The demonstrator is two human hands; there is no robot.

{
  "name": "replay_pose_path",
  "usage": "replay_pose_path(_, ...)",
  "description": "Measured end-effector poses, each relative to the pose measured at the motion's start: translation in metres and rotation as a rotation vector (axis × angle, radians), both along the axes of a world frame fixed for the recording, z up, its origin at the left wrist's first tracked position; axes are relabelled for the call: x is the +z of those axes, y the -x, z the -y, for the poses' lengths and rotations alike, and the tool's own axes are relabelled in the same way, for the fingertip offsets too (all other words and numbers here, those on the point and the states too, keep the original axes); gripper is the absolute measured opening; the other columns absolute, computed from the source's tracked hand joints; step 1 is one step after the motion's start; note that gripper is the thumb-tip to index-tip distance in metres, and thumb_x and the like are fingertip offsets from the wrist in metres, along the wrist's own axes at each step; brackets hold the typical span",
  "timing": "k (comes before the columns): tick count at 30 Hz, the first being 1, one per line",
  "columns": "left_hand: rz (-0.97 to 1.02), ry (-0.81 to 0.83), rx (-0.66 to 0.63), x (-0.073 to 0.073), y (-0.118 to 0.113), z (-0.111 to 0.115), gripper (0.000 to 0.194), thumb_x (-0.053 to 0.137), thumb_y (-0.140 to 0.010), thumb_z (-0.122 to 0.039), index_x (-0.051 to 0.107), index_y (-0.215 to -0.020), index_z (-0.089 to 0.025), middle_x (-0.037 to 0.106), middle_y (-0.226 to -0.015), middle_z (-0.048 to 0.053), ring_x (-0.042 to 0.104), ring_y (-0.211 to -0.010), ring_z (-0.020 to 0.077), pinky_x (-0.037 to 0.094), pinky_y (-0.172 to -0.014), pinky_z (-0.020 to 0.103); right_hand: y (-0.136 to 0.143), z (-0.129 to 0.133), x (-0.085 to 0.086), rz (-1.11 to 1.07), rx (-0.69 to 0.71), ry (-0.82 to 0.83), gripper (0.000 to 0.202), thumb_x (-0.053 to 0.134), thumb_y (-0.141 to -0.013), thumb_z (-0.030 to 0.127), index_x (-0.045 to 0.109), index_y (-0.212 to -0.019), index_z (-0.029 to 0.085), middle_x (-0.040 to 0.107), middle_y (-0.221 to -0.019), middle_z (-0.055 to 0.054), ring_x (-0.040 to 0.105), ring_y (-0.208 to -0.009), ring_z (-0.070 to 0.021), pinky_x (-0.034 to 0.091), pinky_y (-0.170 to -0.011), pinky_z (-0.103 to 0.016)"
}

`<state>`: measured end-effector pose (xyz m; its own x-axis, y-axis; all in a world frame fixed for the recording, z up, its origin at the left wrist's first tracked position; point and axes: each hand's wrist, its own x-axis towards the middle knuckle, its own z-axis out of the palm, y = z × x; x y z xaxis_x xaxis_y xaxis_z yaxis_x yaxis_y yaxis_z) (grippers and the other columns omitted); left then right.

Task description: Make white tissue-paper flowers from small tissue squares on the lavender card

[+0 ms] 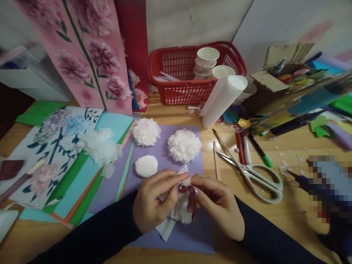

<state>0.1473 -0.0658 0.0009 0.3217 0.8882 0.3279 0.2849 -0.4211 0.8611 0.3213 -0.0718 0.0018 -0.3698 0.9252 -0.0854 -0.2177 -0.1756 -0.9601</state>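
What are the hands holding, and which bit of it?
White tissue paper: the left hand and right hand both pinch it near its upper end, between thumbs and fingers.

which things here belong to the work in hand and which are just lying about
Likely in the work:
white paper, pinched by left hand and right hand
purple sheet beneath
two ruffled white pompoms
white disc

Apparently just lying about:
scissors, untouched
black marker
red basket holding paper cups
white roll
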Motion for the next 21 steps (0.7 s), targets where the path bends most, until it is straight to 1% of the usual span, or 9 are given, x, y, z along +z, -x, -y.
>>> replay_pose_path(3,-0.009,-0.034,0.013,0.0009,-0.0009,-0.0002,0.032,0.049,-0.083,-0.003,0.067,-0.107,-0.011,0.069,-0.092,0.009,0.065,-0.082,0.0123,0.053,-0.074,0.019,0.0003,0.0003,-0.0012,0.011,-0.014,0.006,0.016,0.056,-0.089,0.021,0.071,-0.093,0.019,0.058,-0.069,-0.001,0.059,-0.049,-0.0071,0.054,-0.042,-0.016)
replay_pose_path(6,-0.010,-0.060,0.028,-0.0005,-0.0015,0.0004,0.028,0.057,-0.080,-0.008,0.069,-0.105,-0.009,0.070,-0.094,0.011,0.066,-0.084,0.0141,0.054,-0.076,0.020,0.0001,0.0011,-0.0029,0.042,-0.032,0.015,0.012,0.059,-0.087,0.023,0.070,-0.088,0.018,0.058,-0.070,0.000,0.058,-0.048,-0.0068,0.053,-0.042,-0.016)
replay_pose_path(9,-0.007,-0.026,0.051,-0.0021,-0.0020,0.0008,0.024,0.064,-0.077,-0.011,0.071,-0.101,-0.011,0.072,-0.091,0.010,0.067,-0.082,0.0143,0.054,-0.076,0.020,-0.0008,0.0018,-0.0043,0.107,-0.034,0.020,0.012,0.061,-0.085,0.026,0.067,-0.081,0.016,0.058,-0.064,0.000,0.057,-0.047,-0.0075,0.052,-0.043,-0.017)
replay_pose_path(12,0.019,0.079,0.124,-0.0003,-0.0027,0.0000,0.017,0.060,-0.080,-0.011,0.073,-0.090,-0.014,0.073,-0.084,0.007,0.068,-0.078,0.0132,0.054,-0.074,0.019,-0.0019,0.0021,-0.0044,0.163,-0.025,0.030,0.014,0.062,-0.085,0.029,0.064,-0.081,0.015,0.057,-0.058,0.001,0.056,-0.046,-0.0090,0.051,-0.043,-0.020)
replay_pose_path(15,0.098,0.222,0.237,0.0032,-0.0035,-0.0016,0.015,0.059,-0.082,-0.014,0.074,-0.082,-0.015,0.073,-0.079,0.005,0.068,-0.071,0.0130,0.054,-0.065,0.018,-0.0030,0.0021,-0.0037,0.202,-0.003,0.009,0.017,0.061,-0.085,0.032,0.063,-0.083,0.015,0.058,-0.060,0.000,0.055,-0.046,-0.0093,0.049,-0.043,-0.021)
replay_pose_path(19,0.289,0.439,0.346,0.0014,-0.0033,-0.0033,0.013,0.062,-0.081,-0.024,0.073,-0.082,-0.015,0.072,-0.073,0.003,0.066,-0.057,0.0117,0.053,-0.054,0.018,-0.0042,0.0016,-0.0044,0.246,-0.009,-0.064,0.018,0.060,-0.085,0.031,0.061,-0.079,0.015,0.057,-0.061,0.000,0.054,-0.046,-0.0096,0.047,-0.044,-0.022)
replay_pose_path(21,0.404,0.502,0.394,-0.0021,-0.0023,-0.0048,0.016,0.064,-0.080,-0.029,0.072,-0.083,-0.015,0.072,-0.073,0.003,0.067,-0.057,0.0130,0.055,-0.055,0.020,-0.0046,0.0012,-0.0051,0.262,-0.014,-0.100,0.018,0.059,-0.085,0.031,0.061,-0.078,0.015,0.057,-0.062,-0.001,0.054,-0.049,-0.0101,0.047,-0.046,-0.022)
